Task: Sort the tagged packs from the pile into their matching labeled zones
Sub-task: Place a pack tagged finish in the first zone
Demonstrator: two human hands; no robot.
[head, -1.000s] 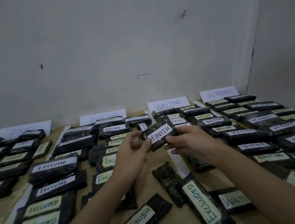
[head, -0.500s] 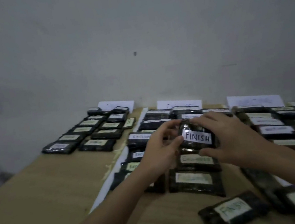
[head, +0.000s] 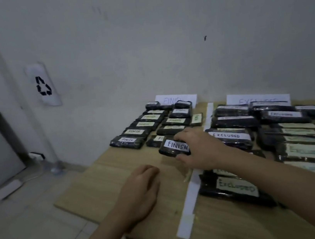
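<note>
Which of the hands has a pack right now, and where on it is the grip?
The right hand grips the FINISH pack by its right end, fingers over the top. The left hand holds nothing.

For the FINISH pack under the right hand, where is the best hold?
Judging by its flat, long shape, the FINISH pack is best pinched across its short width at the right end, coming from the right, as the right hand does; other packs crowd its far side.
</note>
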